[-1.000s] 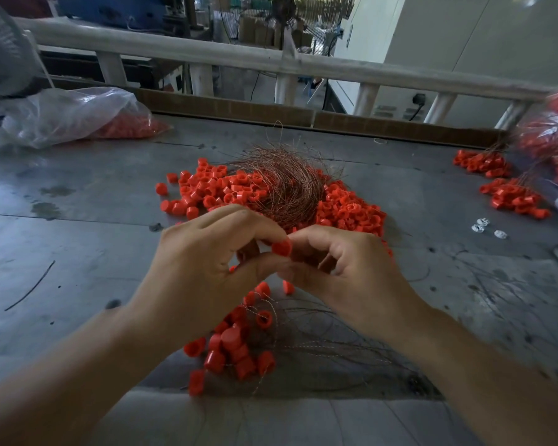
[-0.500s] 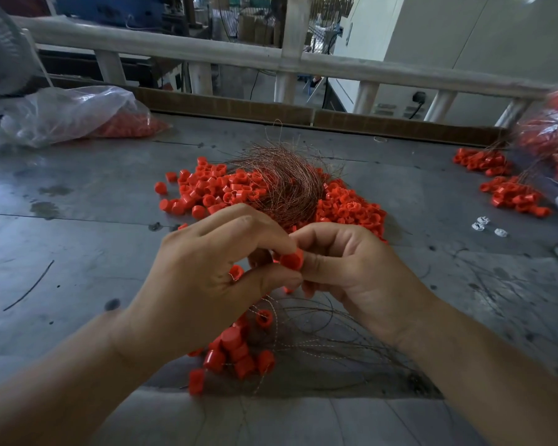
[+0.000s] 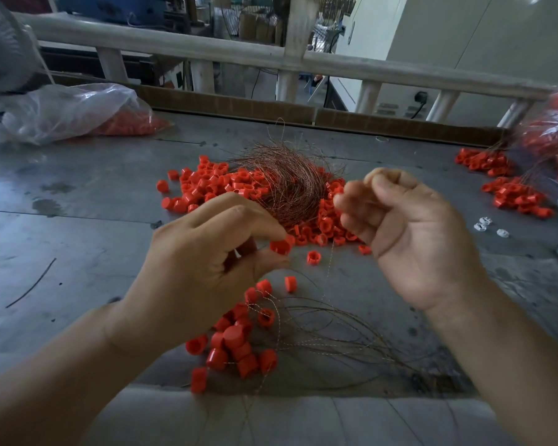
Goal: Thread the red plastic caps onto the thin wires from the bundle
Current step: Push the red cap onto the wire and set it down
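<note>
Grey metal table [image 3: 78,239], white railing [image 3: 174,43] behind; left hand [image 3: 200,268] pinches red cap [image 3: 280,246], right hand [image 3: 416,246] pinches thin wire [image 3: 331,255].

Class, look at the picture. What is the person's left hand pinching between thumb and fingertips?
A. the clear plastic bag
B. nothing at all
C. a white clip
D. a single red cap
D: the left hand pinches one red cap at its fingertips, on the near side of the wire bundle.
</note>
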